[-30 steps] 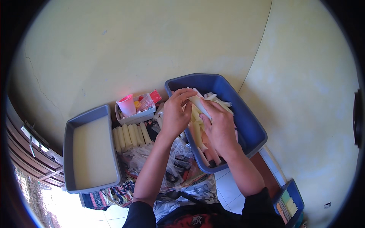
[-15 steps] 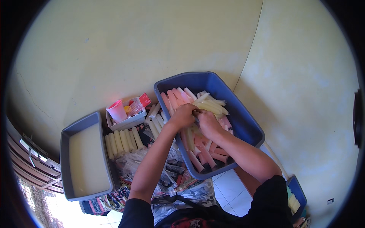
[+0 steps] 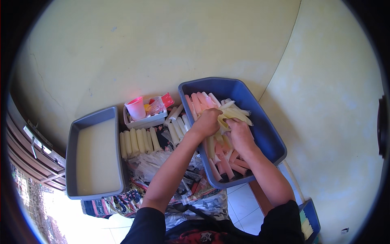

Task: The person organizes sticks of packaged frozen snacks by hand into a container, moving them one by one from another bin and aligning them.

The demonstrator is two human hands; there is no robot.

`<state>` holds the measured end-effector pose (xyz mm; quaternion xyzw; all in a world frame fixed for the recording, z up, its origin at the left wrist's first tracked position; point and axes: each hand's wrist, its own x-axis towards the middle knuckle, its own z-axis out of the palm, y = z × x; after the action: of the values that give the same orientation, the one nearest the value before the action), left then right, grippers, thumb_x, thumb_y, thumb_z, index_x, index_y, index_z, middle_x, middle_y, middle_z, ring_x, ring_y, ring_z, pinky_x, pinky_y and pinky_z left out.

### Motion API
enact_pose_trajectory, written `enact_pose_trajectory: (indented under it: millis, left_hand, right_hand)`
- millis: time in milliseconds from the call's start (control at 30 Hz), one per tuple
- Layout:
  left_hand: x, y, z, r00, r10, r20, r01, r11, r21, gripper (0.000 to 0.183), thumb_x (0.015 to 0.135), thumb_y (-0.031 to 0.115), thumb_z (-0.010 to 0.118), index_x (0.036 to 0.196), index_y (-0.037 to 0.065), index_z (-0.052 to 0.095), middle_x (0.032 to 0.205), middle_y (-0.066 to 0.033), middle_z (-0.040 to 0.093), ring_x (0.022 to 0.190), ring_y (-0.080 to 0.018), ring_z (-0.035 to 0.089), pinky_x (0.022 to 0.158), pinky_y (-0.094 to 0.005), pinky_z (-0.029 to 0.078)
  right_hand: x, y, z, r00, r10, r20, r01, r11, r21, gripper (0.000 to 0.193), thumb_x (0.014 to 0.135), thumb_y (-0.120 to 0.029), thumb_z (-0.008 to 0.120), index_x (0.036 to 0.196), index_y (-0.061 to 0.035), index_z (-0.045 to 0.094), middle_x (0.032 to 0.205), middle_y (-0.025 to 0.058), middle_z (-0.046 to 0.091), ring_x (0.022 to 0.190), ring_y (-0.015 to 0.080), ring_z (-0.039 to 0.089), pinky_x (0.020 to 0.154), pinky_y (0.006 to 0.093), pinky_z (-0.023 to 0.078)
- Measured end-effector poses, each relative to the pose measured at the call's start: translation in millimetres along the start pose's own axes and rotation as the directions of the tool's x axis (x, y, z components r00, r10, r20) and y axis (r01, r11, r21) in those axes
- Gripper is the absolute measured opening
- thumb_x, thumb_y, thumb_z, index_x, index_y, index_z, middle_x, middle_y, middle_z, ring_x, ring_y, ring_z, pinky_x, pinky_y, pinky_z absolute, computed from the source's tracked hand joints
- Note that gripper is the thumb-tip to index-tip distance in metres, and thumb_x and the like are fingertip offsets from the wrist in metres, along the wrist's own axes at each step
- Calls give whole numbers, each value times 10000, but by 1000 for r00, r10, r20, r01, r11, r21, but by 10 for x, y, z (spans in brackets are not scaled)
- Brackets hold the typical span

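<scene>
Just right of centre in the frame, both bare hands low over a deep blue tub point(image 3: 271, 140). Left hand point(image 3: 209, 122) curled at the left end of pale-yellow tubes point(image 3: 239, 115), right hand point(image 3: 240, 133) just below and to the right, thumb and forefinger turned toward the left. Fingertips mostly hidden behind knuckles and folded yellow film, so impossible to tell a closed grip from a mere touch, on either side. Yellow tubes near the top of the pile, inside the tub; pink tubes point(image 3: 221, 156) below and to the upper left of them.

Step in hand, by the look of it: handling the yellow tubes on top of the pile. Probably soft and full, so best to spread the pressure along the film with finger pads rather than nails. Support near the middle as well as at an end, to avoid sagging or strain on the seal. Separate clinging film gently, without tugging. Stay low over the tub, for a short drop after any slip, and avoid leaning on the pink tubes underneath.

At the left of the frame, a grey basin point(image 3: 70, 158) of pale liquid; between basin and tub, a row of cream tubes point(image 3: 138, 141) and loose clear plastic bags point(image 3: 149, 164). Keep the left forearm clear of both.
</scene>
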<state>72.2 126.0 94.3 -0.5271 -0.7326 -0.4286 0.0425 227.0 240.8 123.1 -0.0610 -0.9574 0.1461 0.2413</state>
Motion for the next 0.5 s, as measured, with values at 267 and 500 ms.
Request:
enact_pose_trajectory:
  millis: [267, 500]
  left_hand:
    - [-597, 579, -612, 951, 27, -307, -57, 994, -89, 411, 856, -126, 523, 1209, -48, 720, 1245, -259, 732, 1145, -439, 717, 1026, -480, 558]
    - [-1582, 1006, -1380, 898, -166, -408, 171, 985, -23, 369, 953, -127, 533, 1252, -30, 725, 1202, -250, 750, 1117, -435, 739, 947, -434, 581]
  right_hand:
    - [-107, -738, -357, 985, 3, -173, 40, 970, 242, 323, 816, 60, 834, 1131, 13, 780, 1028, 208, 779, 889, 364, 776, 809, 408, 617]
    - [-227, -1681, -6, 970, -88, -225, 184, 872, 454, 253, 833, 25, 842, 1078, 5, 780, 1006, 179, 790, 887, 361, 776, 783, 405, 606]
